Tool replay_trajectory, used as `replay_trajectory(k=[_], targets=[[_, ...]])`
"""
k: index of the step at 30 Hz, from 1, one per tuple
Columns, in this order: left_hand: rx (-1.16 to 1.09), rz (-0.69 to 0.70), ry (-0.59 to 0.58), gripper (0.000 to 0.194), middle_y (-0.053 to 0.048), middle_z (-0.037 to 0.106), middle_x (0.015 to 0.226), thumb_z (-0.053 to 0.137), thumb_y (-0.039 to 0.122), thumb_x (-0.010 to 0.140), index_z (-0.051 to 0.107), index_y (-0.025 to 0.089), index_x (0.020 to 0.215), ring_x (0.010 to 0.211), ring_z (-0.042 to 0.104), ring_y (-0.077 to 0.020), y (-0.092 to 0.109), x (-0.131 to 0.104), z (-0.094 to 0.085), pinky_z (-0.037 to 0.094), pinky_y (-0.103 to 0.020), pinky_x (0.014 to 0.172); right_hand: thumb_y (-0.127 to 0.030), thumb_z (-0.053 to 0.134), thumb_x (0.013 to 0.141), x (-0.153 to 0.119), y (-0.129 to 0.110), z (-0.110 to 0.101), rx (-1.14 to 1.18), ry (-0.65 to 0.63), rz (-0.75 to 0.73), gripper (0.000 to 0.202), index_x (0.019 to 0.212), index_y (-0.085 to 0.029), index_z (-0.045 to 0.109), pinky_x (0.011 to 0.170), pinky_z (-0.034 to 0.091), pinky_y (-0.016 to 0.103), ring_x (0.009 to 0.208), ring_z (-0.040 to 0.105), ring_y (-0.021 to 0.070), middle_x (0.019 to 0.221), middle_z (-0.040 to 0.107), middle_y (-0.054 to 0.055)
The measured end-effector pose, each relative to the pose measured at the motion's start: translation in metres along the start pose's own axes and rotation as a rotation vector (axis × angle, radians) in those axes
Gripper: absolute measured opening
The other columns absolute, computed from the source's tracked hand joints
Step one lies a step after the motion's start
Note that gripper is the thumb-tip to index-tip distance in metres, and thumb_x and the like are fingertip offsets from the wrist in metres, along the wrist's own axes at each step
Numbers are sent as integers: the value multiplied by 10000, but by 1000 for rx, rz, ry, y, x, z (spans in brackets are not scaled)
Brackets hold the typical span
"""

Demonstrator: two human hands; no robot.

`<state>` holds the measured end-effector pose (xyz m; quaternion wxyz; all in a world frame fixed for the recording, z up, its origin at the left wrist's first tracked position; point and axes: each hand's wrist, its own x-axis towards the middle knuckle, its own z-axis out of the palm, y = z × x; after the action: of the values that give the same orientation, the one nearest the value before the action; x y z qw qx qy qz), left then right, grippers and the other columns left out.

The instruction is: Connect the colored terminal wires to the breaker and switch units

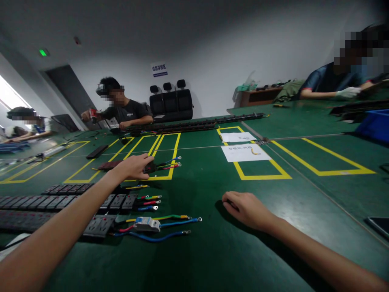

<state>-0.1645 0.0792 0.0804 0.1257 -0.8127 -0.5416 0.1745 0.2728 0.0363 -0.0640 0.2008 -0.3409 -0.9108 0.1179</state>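
Socket strip [121,165] with coloured leads lies lengthwise left to right under the left hand [133,167], fingers closing over its wired end. Right hand [246,209] rests loosely curled and empty on the green table [212,251], well apart.

Two white paper sheets [244,152] lie on the green table [212,251]. Three black seats [170,101] stand at the wall. Three other people sit working. One white circuit breaker [147,224] is present.

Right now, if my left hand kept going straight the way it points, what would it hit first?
Probably the wire ends with ring lugs just past the left hand, which already rests on that dark part. Depth is hard to judge.
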Motion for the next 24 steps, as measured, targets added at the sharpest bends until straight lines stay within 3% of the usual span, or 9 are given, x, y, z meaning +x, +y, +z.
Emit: replay_trajectory(k=[3,6,9,11,15,18,22,24], targets=[[-66,120,104,574,-145,570,1115,668,359,789,554,135,1305,1014,614,-325,41,12,-24,500,-394,863,-321,472,1006,-2,3,-3,40,109,97,199,916,-232,625,611,383,281,654,610,168,781,678,13],[-151,154,187,566,-130,546,1097,703,385,776,586,173,1287,973,598,-302,87,19,-44,500,-396,846,-425,433,1023,-3,19,-12,202,384,309,318,874,-218,622,610,403,288,620,585,174,692,631,6],[-190,179,170,502,-119,539,1069,720,410,769,626,216,1222,935,598,-292,131,25,-55,513,-380,769,-451,449,988,-4,41,-23,315,673,481,349,833,-207,644,595,405,300,609,559,188,643,586,4],[-227,201,148,496,-119,541,1063,742,412,752,636,230,1201,897,599,-283,154,29,-56,515,-370,712,-458,467,971,-5,52,-27,376,726,525,340,829,-204,643,584,399,301,596,539,188,622,557,-7],[-295,197,31,451,-139,543,1105,751,376,732,638,220,1140,902,601,-283,180,35,-52,524,-368,689,-452,478,969,-5,52,-25,357,632,468,317,837,-205,626,610,403,303,629,542,190,651,568,-5],[-301,165,-25,378,-135,546,1136,716,309,731,620,206,1082,954,601,-282,189,38,-47,539,-370,732,-416,469,994,-5,41,-19,253,462,325,289,847,-213,613,644,406,305,671,564,191,721,613,13],[-290,159,17,323,-134,563,1155,642,206,755,598,178,1073,1005,598,-289,201,38,-37,543,-385,772,-358,449,1024,-6,30,-12,118,265,211,228,933,-226,612,693,423,303,752,598,191,853,644,36],[-298,167,60,402,-137,580,1164,593,145,773,589,166,1175,1025,601,-293,207,37,-31,540,-400,806,-341,464,1020,-7,28,-10,79,202,205,196,959,-232,615,683,421,296,743,600,183,883,646,36]])
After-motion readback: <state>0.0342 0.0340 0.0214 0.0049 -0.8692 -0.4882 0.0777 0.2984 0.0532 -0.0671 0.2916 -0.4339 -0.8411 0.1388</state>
